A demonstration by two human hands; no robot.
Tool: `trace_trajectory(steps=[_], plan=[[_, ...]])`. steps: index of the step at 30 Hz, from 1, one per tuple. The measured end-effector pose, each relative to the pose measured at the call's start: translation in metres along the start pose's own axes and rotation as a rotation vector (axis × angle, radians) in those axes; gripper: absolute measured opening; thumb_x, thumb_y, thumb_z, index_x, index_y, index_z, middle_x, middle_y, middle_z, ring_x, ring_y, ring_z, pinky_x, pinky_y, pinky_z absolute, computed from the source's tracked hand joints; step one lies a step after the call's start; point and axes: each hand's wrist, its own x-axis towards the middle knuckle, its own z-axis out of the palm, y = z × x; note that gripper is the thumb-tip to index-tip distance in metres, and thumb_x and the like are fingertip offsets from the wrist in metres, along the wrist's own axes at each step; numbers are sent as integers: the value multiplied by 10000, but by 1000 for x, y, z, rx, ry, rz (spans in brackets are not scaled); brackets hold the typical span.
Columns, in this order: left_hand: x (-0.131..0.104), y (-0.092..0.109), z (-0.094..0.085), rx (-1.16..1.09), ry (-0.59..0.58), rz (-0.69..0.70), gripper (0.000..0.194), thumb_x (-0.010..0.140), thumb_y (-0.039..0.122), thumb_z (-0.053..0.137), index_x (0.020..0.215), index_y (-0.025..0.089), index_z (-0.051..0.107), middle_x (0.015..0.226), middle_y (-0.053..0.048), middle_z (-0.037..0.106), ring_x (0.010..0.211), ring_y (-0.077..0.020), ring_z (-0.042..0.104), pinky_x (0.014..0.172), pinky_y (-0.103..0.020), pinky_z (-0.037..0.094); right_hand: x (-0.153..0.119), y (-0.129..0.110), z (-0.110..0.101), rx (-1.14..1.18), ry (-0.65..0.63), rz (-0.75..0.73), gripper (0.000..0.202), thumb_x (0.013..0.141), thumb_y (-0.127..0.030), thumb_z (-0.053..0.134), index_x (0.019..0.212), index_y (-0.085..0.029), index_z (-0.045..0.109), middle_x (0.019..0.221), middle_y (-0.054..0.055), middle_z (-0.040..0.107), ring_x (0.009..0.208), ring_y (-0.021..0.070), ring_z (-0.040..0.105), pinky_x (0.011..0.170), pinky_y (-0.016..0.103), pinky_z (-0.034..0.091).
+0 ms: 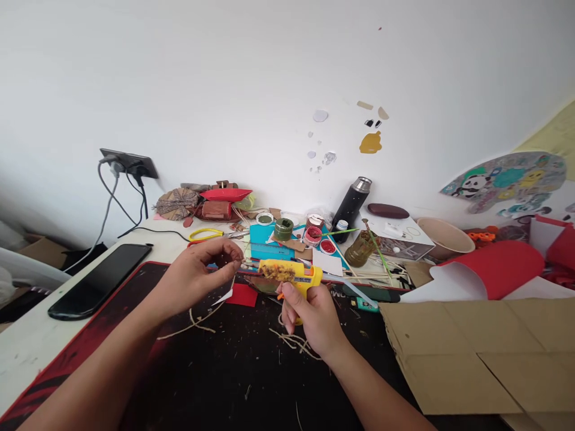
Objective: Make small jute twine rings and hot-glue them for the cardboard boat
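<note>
My right hand [312, 314] is wrapped round the handle of a yellow glue gun [287, 272], whose barrel is smeared with dark residue. The gun's nozzle points left, toward my left hand [204, 269]. A glue stick [348, 286] trails out of the gun's back end to the right. In my left hand the thumb and fingers are pinched together near the nozzle; what they hold is too small to make out. Beneath the hands lie pieces of twine [193, 323] and a red paper piece [242, 295] on the dark mat [215, 383].
Paint jars [284, 229], yellow-handled scissors [206, 234], a black thermos [353, 203] and a murky brush jar [362, 248] crowd the back. A phone [101, 281] lies at left. Cardboard sheets [476, 341] and a red paper roll [489, 269] fill the right side.
</note>
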Motion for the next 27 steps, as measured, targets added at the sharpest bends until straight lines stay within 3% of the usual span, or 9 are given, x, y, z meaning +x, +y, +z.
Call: trace_trajectory(steps=[5, 15, 23, 27], plan=[[-3, 11, -3, 140, 42, 99, 144, 951, 377, 669, 886, 260, 721, 865, -16, 762, 804, -216, 704, 715, -308, 552, -1, 1, -4, -91, 89, 27, 718, 792, -907, 797, 711, -222, 597, 455, -83, 456, 374, 116, 493, 428, 245, 370], [-5, 15, -6, 214, 45, 210, 100, 966, 298, 656, 886, 260, 702, 876, 10, 775, 758, -175, 707, 712, -277, 545, -3, 4, -4, -218, 84, 18, 730, 858, -920, 722, 643, -248, 535, 423, -62, 441, 370, 114, 471, 415, 245, 346], [-7, 13, -6, 234, 13, 196, 97, 967, 298, 642, 928, 266, 724, 899, 8, 775, 799, -186, 706, 747, -292, 549, -5, 0, -3, -236, 83, 27, 715, 849, -931, 718, 706, -238, 616, 412, -64, 431, 363, 130, 470, 405, 256, 347], [-7, 15, -4, 223, 7, 188, 105, 977, 316, 647, 928, 266, 725, 893, 8, 770, 773, -179, 693, 722, -289, 546, -5, 1, -3, -243, 72, 32, 716, 868, -918, 706, 663, -244, 579, 406, -54, 445, 367, 124, 466, 413, 252, 344]])
